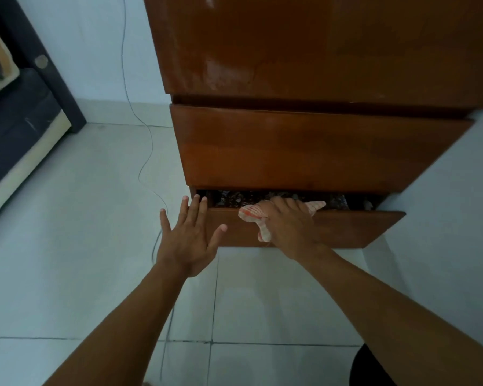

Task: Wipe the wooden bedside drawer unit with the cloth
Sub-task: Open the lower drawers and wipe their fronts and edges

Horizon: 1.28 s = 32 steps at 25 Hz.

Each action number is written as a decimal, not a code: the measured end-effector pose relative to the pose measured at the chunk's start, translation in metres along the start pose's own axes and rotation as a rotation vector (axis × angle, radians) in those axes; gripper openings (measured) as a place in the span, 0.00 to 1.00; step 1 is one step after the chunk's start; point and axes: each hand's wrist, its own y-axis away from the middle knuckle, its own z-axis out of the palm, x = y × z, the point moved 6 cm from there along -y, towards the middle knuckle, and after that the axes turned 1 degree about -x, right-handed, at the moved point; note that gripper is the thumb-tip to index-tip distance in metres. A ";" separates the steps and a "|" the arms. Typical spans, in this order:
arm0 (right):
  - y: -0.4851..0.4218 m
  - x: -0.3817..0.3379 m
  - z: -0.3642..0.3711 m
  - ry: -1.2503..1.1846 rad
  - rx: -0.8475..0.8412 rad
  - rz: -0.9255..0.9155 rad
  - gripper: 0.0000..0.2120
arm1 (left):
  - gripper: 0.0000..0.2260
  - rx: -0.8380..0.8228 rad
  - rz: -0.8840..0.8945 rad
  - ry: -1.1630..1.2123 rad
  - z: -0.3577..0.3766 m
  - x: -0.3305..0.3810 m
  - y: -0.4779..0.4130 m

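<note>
I am looking down into a home bedroom. A glossy wooden drawer unit [313, 146] stands against a pale wall [89, 45] on a white tiled floor [67, 232]. A dark bed frame [34, 87] sits at the left, and a thin cable [148, 151] trails down the wall.

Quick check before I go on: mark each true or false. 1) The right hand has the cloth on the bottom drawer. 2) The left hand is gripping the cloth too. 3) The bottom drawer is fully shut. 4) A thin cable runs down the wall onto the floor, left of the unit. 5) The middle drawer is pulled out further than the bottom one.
1) True: the right hand presses the cloth on the top edge of the bottom drawer.
2) False: the left hand is open, fingers spread, at the drawer's left corner.
3) False: it stands partly open, contents showing.
4) True: the cable trails there.
5) False: the middle drawer sits further in.
</note>
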 end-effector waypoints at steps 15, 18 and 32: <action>0.094 0.203 -0.006 0.287 -0.106 0.265 0.28 | 0.41 0.014 -0.002 -0.005 0.001 0.000 0.002; 0.093 0.190 -0.011 0.172 -0.028 0.285 0.27 | 0.42 -0.022 -0.011 -0.016 -0.001 -0.003 0.000; -0.004 -0.083 -0.014 -0.315 0.366 0.035 0.27 | 0.35 0.063 0.109 -0.009 0.010 -0.018 0.016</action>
